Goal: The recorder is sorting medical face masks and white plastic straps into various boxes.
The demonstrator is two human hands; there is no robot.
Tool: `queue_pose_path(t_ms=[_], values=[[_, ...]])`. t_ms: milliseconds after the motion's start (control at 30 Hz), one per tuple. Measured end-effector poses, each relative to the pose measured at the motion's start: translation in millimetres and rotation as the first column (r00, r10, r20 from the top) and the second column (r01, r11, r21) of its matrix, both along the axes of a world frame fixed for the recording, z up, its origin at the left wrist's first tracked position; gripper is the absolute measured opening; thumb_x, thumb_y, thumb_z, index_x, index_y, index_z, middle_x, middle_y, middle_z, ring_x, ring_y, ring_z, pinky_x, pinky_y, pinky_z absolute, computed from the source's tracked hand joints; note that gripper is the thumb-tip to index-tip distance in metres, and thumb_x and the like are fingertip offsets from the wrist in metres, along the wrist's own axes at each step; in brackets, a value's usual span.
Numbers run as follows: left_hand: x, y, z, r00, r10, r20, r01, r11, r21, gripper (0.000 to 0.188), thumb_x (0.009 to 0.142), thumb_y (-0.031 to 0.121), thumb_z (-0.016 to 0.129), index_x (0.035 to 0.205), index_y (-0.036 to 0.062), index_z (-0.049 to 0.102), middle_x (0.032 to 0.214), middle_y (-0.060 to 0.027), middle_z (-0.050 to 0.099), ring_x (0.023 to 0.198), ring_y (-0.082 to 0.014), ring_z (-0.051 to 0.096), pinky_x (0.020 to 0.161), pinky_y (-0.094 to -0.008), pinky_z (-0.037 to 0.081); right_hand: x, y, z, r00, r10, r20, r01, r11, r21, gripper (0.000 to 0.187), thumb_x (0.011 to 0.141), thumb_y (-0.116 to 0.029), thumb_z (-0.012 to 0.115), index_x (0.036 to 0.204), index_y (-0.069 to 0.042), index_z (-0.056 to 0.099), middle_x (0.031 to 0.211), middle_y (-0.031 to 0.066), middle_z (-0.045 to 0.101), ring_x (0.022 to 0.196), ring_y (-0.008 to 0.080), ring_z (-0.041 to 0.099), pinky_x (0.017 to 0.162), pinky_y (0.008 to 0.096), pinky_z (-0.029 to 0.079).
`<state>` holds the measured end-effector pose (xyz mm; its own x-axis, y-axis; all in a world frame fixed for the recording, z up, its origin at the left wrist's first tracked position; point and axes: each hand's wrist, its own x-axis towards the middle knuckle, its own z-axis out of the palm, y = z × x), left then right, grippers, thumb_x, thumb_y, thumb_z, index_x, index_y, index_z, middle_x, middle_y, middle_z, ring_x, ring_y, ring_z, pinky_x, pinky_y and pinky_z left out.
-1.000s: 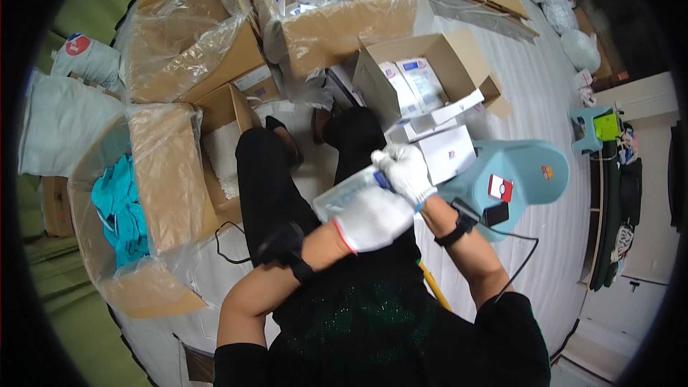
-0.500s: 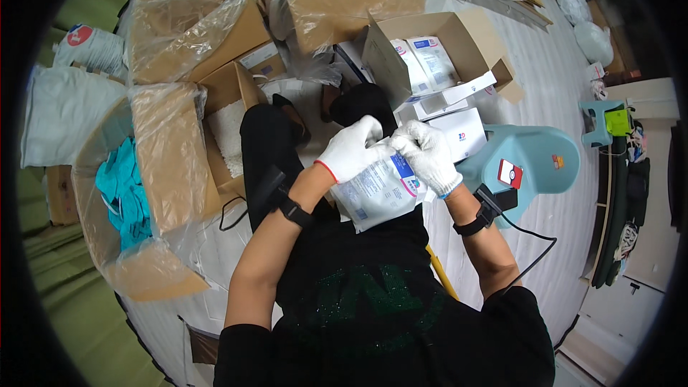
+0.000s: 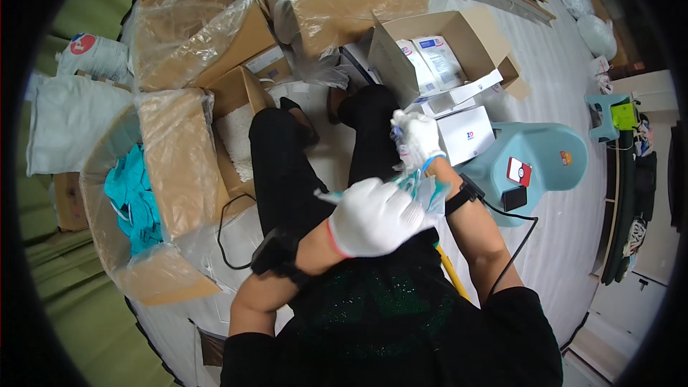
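Observation:
My left hand [image 3: 376, 218], in a white knit glove, is closed in front of my lap. Teal and white soft material [image 3: 423, 188] sticks out past its fingers; motion blurs it and I cannot tell its exact kind. Farther off and to the right, my right hand [image 3: 421, 136], gloved too, is closed on a crumpled plastic pouch [image 3: 403, 147] with blue print. Much of the pouch is hidden by the glove. The teal material lies close against my right wrist.
An open carton [image 3: 430, 25] with white printed pouches stands ahead right, beside a white box [image 3: 466, 135]. A light blue plastic stool [image 3: 552, 143] holds a red-and-white box and a black device. On the left, a plastic-lined carton [image 3: 175, 165] stands by teal cloth items [image 3: 135, 197].
The flat printed pouch, held up between both hands, is now crumpled in my right hand. My left hand has come nearer my body, and teal material now shows around it.

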<state>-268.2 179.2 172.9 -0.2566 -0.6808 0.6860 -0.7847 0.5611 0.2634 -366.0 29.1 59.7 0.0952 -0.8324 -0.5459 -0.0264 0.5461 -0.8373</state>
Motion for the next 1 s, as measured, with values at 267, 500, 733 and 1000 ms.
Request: queue_pose_path(t_ms=[267,500,733,1000], values=[[69.5,17.9,-22.3,0.592,0.568,-0.571,-0.58,0.793,0.187,0.023,0.095,0.012,0.058,0.075,0.0012,0.053,0.062,-0.0055,0.045,0.055,-0.0178,0.045,0.05,-0.0315,0.038,0.7,24.7,-6.7,0.763,0.365,0.534,-0.281,0.93,-0.236,0.017,0.096,-0.019,0.06,0.088,-0.004,0.058,0.082,0.0045,0.062,0.069,0.0123,0.059,0.058,0.0274,0.049],[83.6,8.3,-29.5,0.407,0.643,-0.649,-0.69,0.682,0.242,0.036,0.103,0.024,0.051,0.075,0.0006,0.051,0.063,-0.0012,0.045,0.062,-0.0081,0.041,0.055,-0.0264,0.037,-8.0,68.2,38.1,0.521,0.852,0.046,-0.704,0.459,-0.542,0.059,0.083,-0.009,0.067,0.137,-0.005,0.043,0.124,0.0054,0.056,0.108,0.0161,0.057,0.092,0.0314,0.048],[94.2,24.8,-26.9,0.299,0.355,-0.886,-0.204,0.93,0.304,0.04,0.101,0.037,0.049,0.096,-0.0004,0.06,0.086,-0.0035,0.06,0.082,-0.0109,0.054,0.076,-0.0268,0.044,4.2,60.2,44.3,0.653,0.741,-0.155,-0.72,0.545,-0.429,0.047,0.082,-0.01,0.059,0.128,-0.005,0.052,0.11,0.0149,0.063,0.085,0.0279,0.067,0.076,0.0376,0.055],[120.8,26.5,39.9,0.874,0.224,-0.432,-0.034,0.913,0.406,0.035,0.069,0.018,0.084,0.098,0.0055,0.071,0.099,-0.0096,0.065,0.095,-0.0222,0.061,0.084,-0.0329,0.048,0.2,38.7,65.3,0.481,0.424,-0.768,-0.861,0.059,-0.506,0.022,0.084,-0.02,0.061,0.102,-0.008,0.061,0.089,0.0153,0.061,0.076,0.0368,0.063,0.065,0.0413,0.051]])
